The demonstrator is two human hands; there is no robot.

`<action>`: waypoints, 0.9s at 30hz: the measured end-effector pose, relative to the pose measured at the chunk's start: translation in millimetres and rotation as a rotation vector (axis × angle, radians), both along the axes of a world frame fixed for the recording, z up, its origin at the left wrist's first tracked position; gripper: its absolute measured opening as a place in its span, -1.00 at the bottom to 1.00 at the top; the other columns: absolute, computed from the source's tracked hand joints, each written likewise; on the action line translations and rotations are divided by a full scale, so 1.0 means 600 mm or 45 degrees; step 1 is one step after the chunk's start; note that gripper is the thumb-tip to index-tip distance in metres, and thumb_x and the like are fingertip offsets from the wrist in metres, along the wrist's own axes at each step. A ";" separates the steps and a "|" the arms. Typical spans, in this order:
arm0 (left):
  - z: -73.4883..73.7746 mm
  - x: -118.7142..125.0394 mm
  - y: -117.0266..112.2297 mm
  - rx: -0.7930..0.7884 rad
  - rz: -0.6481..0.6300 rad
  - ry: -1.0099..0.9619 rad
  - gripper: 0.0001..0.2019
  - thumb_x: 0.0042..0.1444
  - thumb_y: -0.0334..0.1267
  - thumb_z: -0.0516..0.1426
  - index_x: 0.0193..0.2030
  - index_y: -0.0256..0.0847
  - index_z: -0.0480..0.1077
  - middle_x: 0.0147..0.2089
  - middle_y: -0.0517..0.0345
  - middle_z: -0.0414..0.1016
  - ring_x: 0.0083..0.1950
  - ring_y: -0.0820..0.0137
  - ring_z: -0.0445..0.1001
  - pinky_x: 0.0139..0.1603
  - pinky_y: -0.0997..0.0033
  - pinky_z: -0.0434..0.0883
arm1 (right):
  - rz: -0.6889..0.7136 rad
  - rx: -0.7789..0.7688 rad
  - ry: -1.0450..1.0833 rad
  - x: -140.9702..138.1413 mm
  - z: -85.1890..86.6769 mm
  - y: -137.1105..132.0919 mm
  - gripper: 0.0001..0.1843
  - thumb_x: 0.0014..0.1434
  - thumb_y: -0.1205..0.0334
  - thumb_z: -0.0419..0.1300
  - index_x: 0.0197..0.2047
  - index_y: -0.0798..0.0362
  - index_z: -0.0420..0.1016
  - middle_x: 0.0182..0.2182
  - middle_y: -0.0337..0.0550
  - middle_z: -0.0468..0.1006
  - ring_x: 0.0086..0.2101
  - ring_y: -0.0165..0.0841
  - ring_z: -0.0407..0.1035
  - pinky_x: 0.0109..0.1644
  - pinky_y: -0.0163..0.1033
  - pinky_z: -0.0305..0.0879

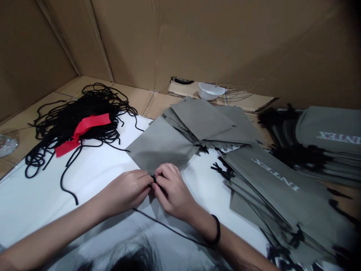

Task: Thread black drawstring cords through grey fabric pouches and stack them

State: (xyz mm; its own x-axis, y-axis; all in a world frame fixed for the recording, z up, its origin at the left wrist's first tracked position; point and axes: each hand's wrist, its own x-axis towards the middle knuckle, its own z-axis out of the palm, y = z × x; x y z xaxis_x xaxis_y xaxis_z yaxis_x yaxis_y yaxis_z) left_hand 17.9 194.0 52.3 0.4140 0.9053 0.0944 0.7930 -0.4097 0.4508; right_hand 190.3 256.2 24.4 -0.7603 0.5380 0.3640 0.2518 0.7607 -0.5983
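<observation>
Stacks and loose cords crowded both hands. A tangled cord pile [76, 109] sprawled over the left of the white table [104, 169], a red strip [93, 121] across it and one end trailing toward the left forearm. Beyond the hands, grey pouches [201, 116] lay fanned out; an INTEX-lettered stack [262, 180] sat near the right forearm, with a second lettered stack [332, 126] behind it. Dark hair covered part of the near side. At the foot of the cardboard wall [214, 41] stood a white bowl [210, 92], its contents hidden; whether the pouches held anything could not be told. The pouch being worked [165, 145] lay mid-table, its near end at the fingers. There the left hand [135, 188] and right hand [173, 192] met, each grip pinching black cord [153, 179]. A thin cord [170, 228] ran from below the left hand to the right wrist.
</observation>
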 end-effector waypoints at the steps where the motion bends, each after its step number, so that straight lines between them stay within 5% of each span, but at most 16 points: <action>1: 0.004 -0.003 0.002 -0.035 -0.023 -0.042 -0.86 0.20 -0.42 -0.01 -0.33 -0.27 0.35 -0.41 0.14 0.38 -0.39 0.42 0.35 -0.38 0.47 0.29 | 0.007 -0.012 0.002 0.001 0.001 0.000 -0.80 0.20 0.35 -0.01 -0.45 0.09 0.31 -0.32 -0.06 0.35 -0.22 -0.27 0.17 -0.11 -0.10 0.18; 5: 0.008 -0.008 0.005 -0.005 -0.085 -0.041 -0.87 0.22 -0.37 0.01 -0.31 -0.28 0.35 -0.39 0.12 0.38 -0.37 0.41 0.34 -0.37 0.47 0.28 | 0.031 -0.053 0.011 0.002 0.001 0.001 -0.80 0.20 0.36 -0.03 -0.45 0.09 0.29 -0.31 -0.06 0.34 -0.22 -0.27 0.17 -0.13 -0.10 0.18; 13: 0.004 -0.003 0.007 0.470 -0.191 0.294 -0.70 0.24 -0.51 -0.07 -0.49 -0.27 0.30 -0.50 0.13 0.33 -0.47 0.38 0.25 -0.44 0.38 0.20 | 0.081 -0.051 0.048 -0.003 0.001 -0.002 -0.80 0.17 0.35 -0.02 -0.48 0.08 0.29 -0.34 -0.08 0.33 -0.25 -0.29 0.17 -0.15 -0.12 0.19; 21: -0.001 0.008 0.003 0.526 -0.112 0.331 -0.70 0.22 -0.52 -0.07 -0.52 -0.25 0.27 -0.54 0.16 0.31 -0.51 0.38 0.24 -0.47 0.37 0.19 | 0.010 0.015 0.068 -0.010 -0.005 -0.005 -0.86 0.05 0.36 0.08 -0.53 0.07 0.30 -0.39 -0.13 0.33 -0.29 -0.31 0.17 -0.16 -0.14 0.16; 27: -0.009 0.009 -0.002 0.571 -0.004 0.205 -0.74 0.23 -0.47 -0.04 -0.43 -0.29 0.38 -0.54 0.14 0.35 -0.51 0.39 0.27 -0.48 0.40 0.21 | -0.137 -0.145 0.124 -0.011 -0.003 -0.009 -0.77 0.04 0.38 0.11 -0.60 0.05 0.19 -0.40 -0.16 0.33 -0.28 -0.32 0.17 -0.16 -0.16 0.14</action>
